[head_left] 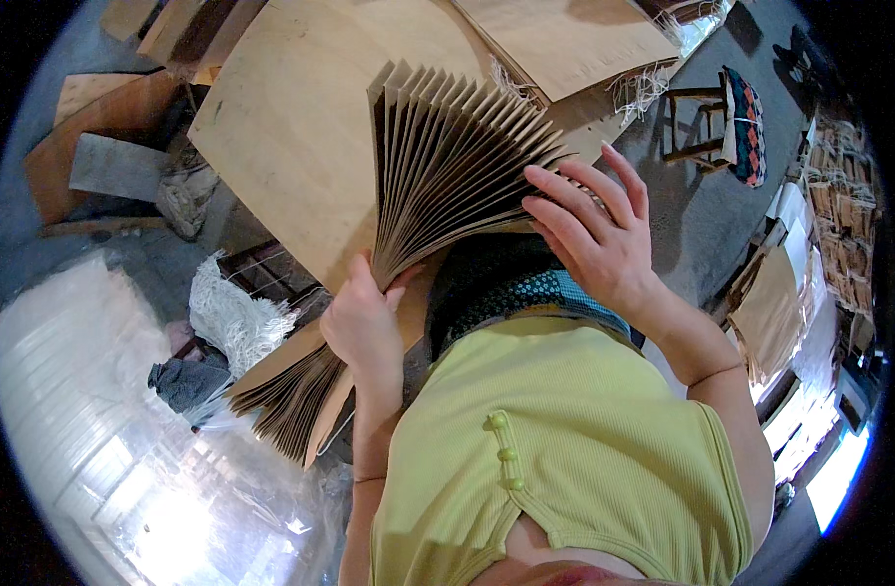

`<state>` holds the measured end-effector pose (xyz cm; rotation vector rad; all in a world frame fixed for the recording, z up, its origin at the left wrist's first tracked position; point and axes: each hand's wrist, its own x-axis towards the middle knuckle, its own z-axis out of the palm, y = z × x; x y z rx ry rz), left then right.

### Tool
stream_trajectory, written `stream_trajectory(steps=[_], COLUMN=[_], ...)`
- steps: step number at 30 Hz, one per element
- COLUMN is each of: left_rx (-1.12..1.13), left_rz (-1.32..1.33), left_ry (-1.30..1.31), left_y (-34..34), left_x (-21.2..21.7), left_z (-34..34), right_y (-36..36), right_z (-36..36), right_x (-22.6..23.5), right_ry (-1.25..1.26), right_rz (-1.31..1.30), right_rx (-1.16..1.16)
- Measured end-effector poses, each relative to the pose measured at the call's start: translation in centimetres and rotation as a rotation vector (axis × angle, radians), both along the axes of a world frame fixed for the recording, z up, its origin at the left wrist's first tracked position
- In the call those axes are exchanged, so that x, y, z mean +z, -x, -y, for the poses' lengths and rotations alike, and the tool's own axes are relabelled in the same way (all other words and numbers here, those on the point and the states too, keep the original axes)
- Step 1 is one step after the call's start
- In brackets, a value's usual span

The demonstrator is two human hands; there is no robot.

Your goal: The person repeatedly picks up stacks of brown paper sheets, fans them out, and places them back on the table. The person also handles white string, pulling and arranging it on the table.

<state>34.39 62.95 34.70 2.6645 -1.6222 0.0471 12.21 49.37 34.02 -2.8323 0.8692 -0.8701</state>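
Hidden: L hand (pixel 362 317) covers middle of brown paper stack (pixel 447 166); join btwn upper fan and lower fan (pixel 301 400) can't be seen, though they look like one pc.
Cut off: table (pixel 281 127) partly covered by stack; flat pile of brown sheets (pixel 584 39) runs out at top edge.
Hard to read: clear plastic (pixel 96 371) at L, glare; paper bundles (pixel 843 195) far R, too small to count.
Qty: hands 2; fans 2; flat pile 1; stool (pixel 696 127) 1, w/ patterned cushion (pixel 746 127) 1; white string heap (pixel 234 308) 1. Folds too tight to count.
L fingers: closed, gripping stack at its narrow waist; upper fan above, lower fan below-L.
R hand (pixel 594 220): fingers spread, lightly bent, tips at upper fan's R edge; contact pressure can't tell.
Stack posn: in front of torso, upper fan o/ table's near side.
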Motion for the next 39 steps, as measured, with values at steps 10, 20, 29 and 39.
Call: stream_trajectory(steps=[10, 20, 29, 39], left_rx=[0.03, 0.04, 0.026, 0.045], left_rz=[-0.014, -0.053, -0.036, -0.029], left_ry=[-0.069, -0.026, -0.017, 0.0], left_y=[0.0, -0.1, -0.2, 0.0], left_x=[0.2, 0.0, -0.2, -0.3], left_z=[-0.1, 0.0, -0.2, -0.1], right_y=[-1.8, -2.1, -3.1, -3.2], right_z=[0.6, 1.4, 2.1, 3.7], right_x=[-0.3, 0.0, 0.3, 1.2], right_ry=[-0.017, -0.031, -0.053, -0.103], right_rz=[0.045, -0.005, 0.003, -0.109], right_rx=[-0.033, 0.012, 0.009, 0.164])
